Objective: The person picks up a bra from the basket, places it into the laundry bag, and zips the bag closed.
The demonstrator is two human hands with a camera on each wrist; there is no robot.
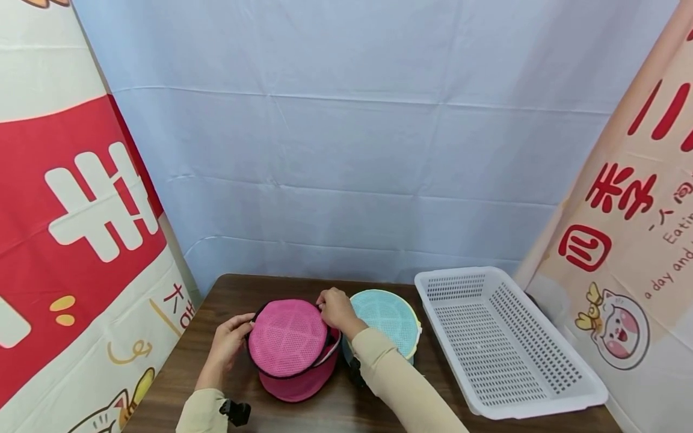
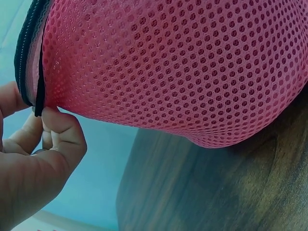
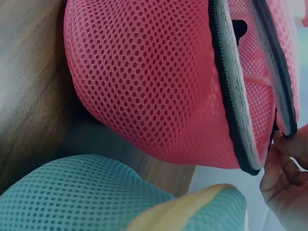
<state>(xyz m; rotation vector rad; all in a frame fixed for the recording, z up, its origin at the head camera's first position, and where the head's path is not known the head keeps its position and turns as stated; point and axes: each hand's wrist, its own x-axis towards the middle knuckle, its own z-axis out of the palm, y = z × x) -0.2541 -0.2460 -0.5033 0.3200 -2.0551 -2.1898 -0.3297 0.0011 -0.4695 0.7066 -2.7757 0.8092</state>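
Observation:
A round pink mesh laundry bag with a black zipper rim stands on the table, its lid partly unzipped along the front right. My left hand pinches the rim on the left side, thumb and finger at the zipper band in the left wrist view. On the far right of the rim, my right hand pinches the zipper edge. Inside the gap, the right wrist view shows pink mesh and a small black piece. A light blue mesh bag with a yellow rim sits just right, partly behind my right forearm.
A white perforated plastic basket occupies the right side of the dark wooden table. A pale blue cloth hangs behind the table, with printed cloths at both sides.

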